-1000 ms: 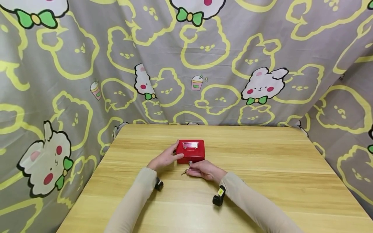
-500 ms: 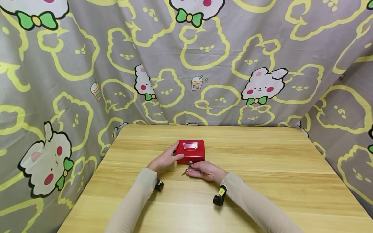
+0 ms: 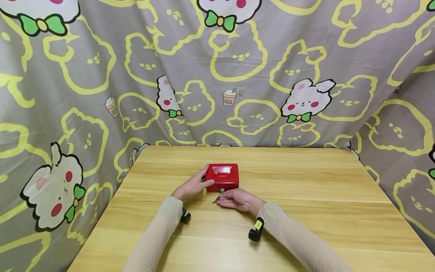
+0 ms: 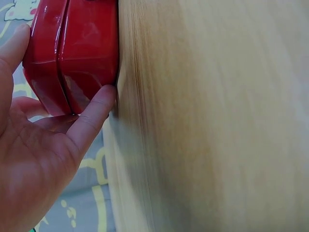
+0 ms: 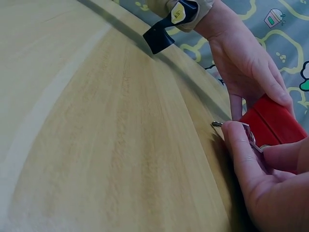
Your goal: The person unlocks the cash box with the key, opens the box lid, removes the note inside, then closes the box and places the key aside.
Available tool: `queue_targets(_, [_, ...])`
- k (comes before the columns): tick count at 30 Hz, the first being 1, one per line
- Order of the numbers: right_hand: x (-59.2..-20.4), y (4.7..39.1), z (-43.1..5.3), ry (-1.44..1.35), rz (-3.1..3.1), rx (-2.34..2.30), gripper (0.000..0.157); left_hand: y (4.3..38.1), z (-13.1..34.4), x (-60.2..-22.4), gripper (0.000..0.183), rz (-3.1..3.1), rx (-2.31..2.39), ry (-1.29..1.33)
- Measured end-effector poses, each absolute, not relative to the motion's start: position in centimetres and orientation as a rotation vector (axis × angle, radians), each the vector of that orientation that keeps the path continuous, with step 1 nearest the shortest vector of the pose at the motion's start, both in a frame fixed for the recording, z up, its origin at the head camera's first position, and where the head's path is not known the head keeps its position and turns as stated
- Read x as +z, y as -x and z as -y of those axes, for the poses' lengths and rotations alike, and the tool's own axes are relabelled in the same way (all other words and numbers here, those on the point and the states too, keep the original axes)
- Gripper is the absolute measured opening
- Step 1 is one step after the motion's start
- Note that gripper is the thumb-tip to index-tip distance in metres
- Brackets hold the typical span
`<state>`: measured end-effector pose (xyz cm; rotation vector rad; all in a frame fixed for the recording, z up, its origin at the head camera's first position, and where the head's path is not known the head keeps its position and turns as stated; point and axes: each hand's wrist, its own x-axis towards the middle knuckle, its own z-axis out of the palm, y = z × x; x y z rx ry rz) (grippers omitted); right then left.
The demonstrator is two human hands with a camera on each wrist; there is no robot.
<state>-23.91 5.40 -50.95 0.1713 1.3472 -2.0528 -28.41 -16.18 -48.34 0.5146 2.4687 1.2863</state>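
Observation:
A small red cash box (image 3: pixel 231 182) with a silver handle on its lid sits on the table, lid down. My left hand (image 3: pixel 192 186) holds its left end. In the left wrist view, the thumb and fingers of that hand (image 4: pixel 38 154) touch the red box (image 4: pixel 89 53) on different sides. At the front lock, my right hand (image 3: pixel 240 200) pinches a small silver key (image 5: pixel 257 146) between thumb and fingers. Another key (image 3: pixel 215 200) hangs from the same ring, left of the fingertips. How deep the pinched key sits in the lock is hidden.
The wooden table (image 3: pixel 306 177) stretches around the box on all sides. A patterned grey curtain (image 3: pixel 251 124) hangs behind it and along both sides. Black wrist cameras (image 3: pixel 255 233) are strapped to both sleeves.
The right fingers have turned slightly at the lock, and the hanging key has swung a little to the right. The box and my left hand stay in place.

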Motion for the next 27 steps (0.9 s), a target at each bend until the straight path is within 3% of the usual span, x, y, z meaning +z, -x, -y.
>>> queue_targets(27, [-50.95, 23.7, -4.64, -0.215, -1.276, -2.148, 0.026, 28.19, 16.22, -48.36, 0.083, -2.481, 1.277, -0.514])
